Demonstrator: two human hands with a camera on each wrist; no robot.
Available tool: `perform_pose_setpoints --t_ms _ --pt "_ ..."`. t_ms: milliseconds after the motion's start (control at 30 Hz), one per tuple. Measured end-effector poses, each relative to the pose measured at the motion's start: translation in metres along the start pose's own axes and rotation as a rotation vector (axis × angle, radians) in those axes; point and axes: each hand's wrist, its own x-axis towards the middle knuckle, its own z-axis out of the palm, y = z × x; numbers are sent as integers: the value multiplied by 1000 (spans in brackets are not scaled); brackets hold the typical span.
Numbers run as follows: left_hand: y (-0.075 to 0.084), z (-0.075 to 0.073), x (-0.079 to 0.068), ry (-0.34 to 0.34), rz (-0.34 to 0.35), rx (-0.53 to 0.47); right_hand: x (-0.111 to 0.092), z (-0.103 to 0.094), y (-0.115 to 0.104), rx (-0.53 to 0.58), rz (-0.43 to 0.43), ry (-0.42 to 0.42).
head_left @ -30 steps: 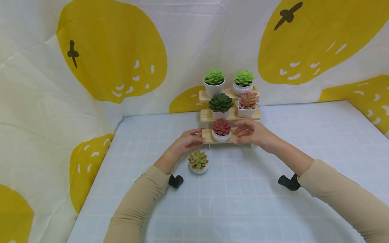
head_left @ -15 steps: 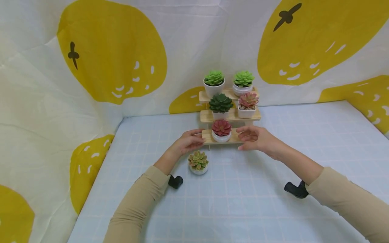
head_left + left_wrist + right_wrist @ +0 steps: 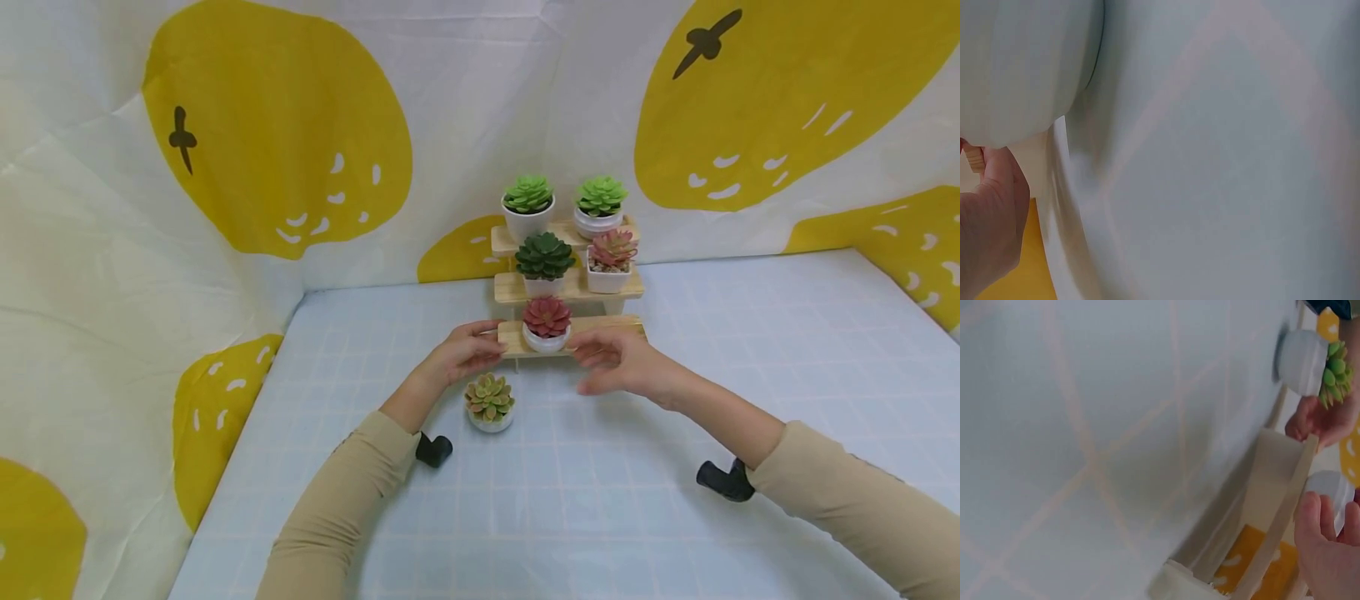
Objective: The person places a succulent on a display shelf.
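head view | left hand (image 3: pixel 459 354) grips wooden shelf (image 3: pixel 517 335) end | right hand (image 3: pixel 615 363) loose, holds nothing

The right hand (image 3: pixel 618 362) is blurred in the head view and hides part of the shelf (image 3: pixel 600 327). In the left wrist view, the left hand (image 3: pixel 988 225) is cut off by the edge, and a white pot (image 3: pixel 1019 69) fills the corner.

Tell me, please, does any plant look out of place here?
Yes. One yellow-green succulent stands alone on the table, below the wooden stand where the other five pots sit. Nothing looks spilled or broken.
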Motion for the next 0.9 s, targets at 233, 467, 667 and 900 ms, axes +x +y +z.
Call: perform_pose_setpoints --t_ms 233,467,667,900 --pt "-1 0 0 -3 7 -5 2 16 5 24 21 -86" --pt "-1 0 -1 -8 18 -5 12 38 11 56 16 -140" --pt "-2 -1 0 -16 35 -6 23 59 9 32 12 -143" --pt "-1 -2 1 -32 40 -13 39 75 6 -25 41 -124"
